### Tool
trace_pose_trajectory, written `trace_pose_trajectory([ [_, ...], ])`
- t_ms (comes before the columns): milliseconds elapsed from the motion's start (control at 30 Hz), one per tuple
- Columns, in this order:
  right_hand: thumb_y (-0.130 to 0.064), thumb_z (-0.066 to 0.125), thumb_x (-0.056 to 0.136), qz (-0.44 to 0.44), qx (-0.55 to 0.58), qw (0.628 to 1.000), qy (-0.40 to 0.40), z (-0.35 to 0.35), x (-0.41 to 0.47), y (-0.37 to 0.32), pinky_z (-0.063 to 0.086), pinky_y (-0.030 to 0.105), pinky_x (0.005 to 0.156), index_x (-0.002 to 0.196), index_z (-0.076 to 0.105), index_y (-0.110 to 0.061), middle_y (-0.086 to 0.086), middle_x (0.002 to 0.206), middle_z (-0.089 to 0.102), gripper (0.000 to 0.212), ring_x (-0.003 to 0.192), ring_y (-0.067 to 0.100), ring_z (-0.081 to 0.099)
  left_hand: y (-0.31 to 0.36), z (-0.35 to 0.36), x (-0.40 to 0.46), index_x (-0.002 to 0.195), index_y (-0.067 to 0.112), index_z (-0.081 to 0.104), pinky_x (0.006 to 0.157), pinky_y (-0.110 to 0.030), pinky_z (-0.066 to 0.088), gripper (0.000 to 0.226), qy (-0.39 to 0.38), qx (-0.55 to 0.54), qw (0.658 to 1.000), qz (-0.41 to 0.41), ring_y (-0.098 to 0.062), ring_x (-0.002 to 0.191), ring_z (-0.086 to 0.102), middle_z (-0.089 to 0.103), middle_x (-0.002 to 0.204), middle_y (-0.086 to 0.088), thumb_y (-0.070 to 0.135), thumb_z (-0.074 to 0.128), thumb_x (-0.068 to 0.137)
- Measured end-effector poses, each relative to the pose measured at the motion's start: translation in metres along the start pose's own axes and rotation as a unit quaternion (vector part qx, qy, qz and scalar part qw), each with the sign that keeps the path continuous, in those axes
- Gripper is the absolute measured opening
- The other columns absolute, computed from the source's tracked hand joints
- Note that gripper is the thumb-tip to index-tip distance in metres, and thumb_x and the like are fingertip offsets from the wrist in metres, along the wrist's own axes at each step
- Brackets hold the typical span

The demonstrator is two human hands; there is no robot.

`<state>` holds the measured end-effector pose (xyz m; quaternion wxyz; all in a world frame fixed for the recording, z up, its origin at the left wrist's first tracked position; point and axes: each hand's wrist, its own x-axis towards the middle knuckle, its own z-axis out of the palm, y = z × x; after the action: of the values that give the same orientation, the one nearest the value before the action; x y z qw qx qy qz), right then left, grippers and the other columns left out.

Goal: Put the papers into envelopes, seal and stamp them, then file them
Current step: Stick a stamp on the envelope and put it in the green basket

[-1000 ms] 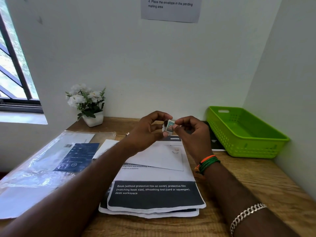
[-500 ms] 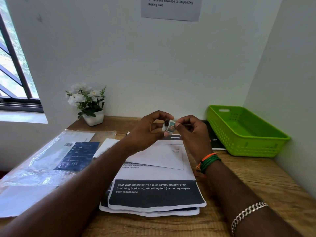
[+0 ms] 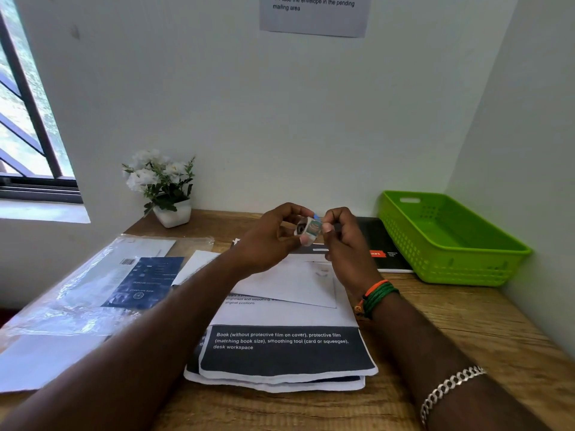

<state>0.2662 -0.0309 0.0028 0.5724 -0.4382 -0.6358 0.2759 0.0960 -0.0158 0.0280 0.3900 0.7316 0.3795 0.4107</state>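
Your left hand (image 3: 267, 241) and right hand (image 3: 345, 244) meet raised in front of you, fingers curled, both pinching one small item between fingertips; your forearms reach forward, the right wrist banded, a chain bracelet further back.

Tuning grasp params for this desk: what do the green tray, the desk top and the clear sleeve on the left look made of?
Green tray: looks like moulded plastic, satin sheen, with a perforated grid in its walls. Desk top: wood or wood-look laminate, matte, with visible grain lines; the picture cannot settle which. Clear sleeve: thin glossy plastic film, wrinkled, with bright window glare, and the papers show through it.
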Motion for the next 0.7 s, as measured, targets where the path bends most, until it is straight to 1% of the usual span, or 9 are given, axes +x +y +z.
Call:
trace_pose_trajectory([
  [67,-0.019,0.047,0.101,0.006,0.018,1.000,0.003,0.000,0.000,-0.003,0.045,0.024,0.068,0.088,0.051,-0.034,0.016,0.115,0.057,0.020,0.103,0.027,0.058,0.003,-0.001,0.000,0.124,0.026,0.060,0.088,-0.036,0.062,0.038,0.001,-0.005,1.000,-0.009,-0.020,0.108,0.070,0.063,0.119,0.001,0.012,0.074,0.092],
  [100,-0.017,0.047,0.101,0.014,0.038,0.999,0.008,0.000,0.000,-0.004,0.045,0.024,0.065,0.089,0.052,-0.033,0.016,0.113,0.059,0.020,0.099,0.026,0.059,0.004,-0.001,0.000,0.124,0.026,0.060,0.088,-0.037,0.062,0.037,0.003,-0.009,1.000,-0.013,-0.021,0.107,0.069,0.063,0.118,0.000,0.011,0.073,0.093],
  [133,-0.015,0.047,0.103,0.025,0.064,0.998,0.013,0.000,0.000,-0.006,0.045,0.023,0.061,0.090,0.052,-0.030,0.014,0.109,0.060,0.020,0.093,0.021,0.060,0.005,-0.001,0.000,0.123,0.026,0.061,0.089,-0.039,0.062,0.036,0.005,-0.017,1.000,-0.018,-0.023,0.107,0.070,0.063,0.117,-0.001,0.011,0.073,0.093],
  [200,-0.011,0.046,0.104,0.044,0.112,0.992,0.022,0.000,-0.002,-0.011,0.043,0.021,0.056,0.092,0.053,-0.026,0.003,0.100,0.061,0.020,0.083,0.013,0.059,0.008,0.001,0.000,0.123,0.024,0.062,0.089,-0.042,0.062,0.035,0.010,-0.030,0.999,-0.027,-0.026,0.107,0.070,0.065,0.116,-0.003,0.009,0.072,0.093],
  [300,-0.011,0.046,0.104,0.050,0.131,0.990,0.028,-0.001,-0.004,-0.014,0.042,0.022,0.056,0.091,0.054,-0.026,-0.005,0.101,0.062,0.021,0.080,0.008,0.059,0.011,0.003,0.000,0.123,0.022,0.062,0.088,-0.040,0.062,0.034,0.009,-0.029,0.999,-0.040,-0.024,0.105,0.070,0.066,0.114,-0.005,0.009,0.072,0.093],
  [400,-0.011,0.045,0.104,0.044,0.117,0.992,0.028,-0.001,-0.006,-0.015,0.044,0.021,0.056,0.090,0.053,-0.026,0.001,0.110,0.063,0.022,0.088,0.011,0.062,0.011,0.005,0.000,0.122,0.019,0.063,0.086,-0.036,0.063,0.032,0.009,-0.052,0.997,-0.054,-0.021,0.102,0.071,0.067,0.112,-0.006,0.006,0.070,0.093],
  [533,-0.009,0.045,0.104,0.031,0.115,0.993,0.025,0.000,-0.005,-0.014,0.043,0.017,0.055,0.090,0.052,-0.024,0.006,0.107,0.063,0.022,0.085,0.013,0.060,0.010,0.007,0.001,0.119,0.018,0.064,0.091,-0.043,0.062,0.029,0.017,-0.061,0.995,-0.077,-0.027,0.108,0.070,0.068,0.115,-0.011,0.004,0.068,0.094],
  [633,-0.008,0.053,0.101,0.005,0.108,0.994,0.029,-0.001,-0.003,-0.010,0.045,0.014,0.060,0.092,0.056,-0.020,0.017,0.107,0.064,0.016,0.086,0.015,0.061,0.008,0.007,0.002,0.117,0.019,0.063,0.089,-0.040,0.062,0.028,0.022,-0.068,0.994,-0.088,-0.028,0.109,0.070,0.067,0.116,-0.013,0.005,0.069,0.094],
  [700,-0.010,0.060,0.097,-0.010,0.107,0.993,0.044,-0.003,0.000,-0.008,0.047,0.017,0.063,0.094,0.059,-0.021,0.017,0.107,0.067,0.012,0.090,0.018,0.065,0.006,0.005,0.003,0.114,0.023,0.063,0.086,-0.037,0.063,0.027,0.022,-0.061,0.994,-0.088,-0.026,0.107,0.070,0.067,0.115,-0.011,0.007,0.070,0.093],
])
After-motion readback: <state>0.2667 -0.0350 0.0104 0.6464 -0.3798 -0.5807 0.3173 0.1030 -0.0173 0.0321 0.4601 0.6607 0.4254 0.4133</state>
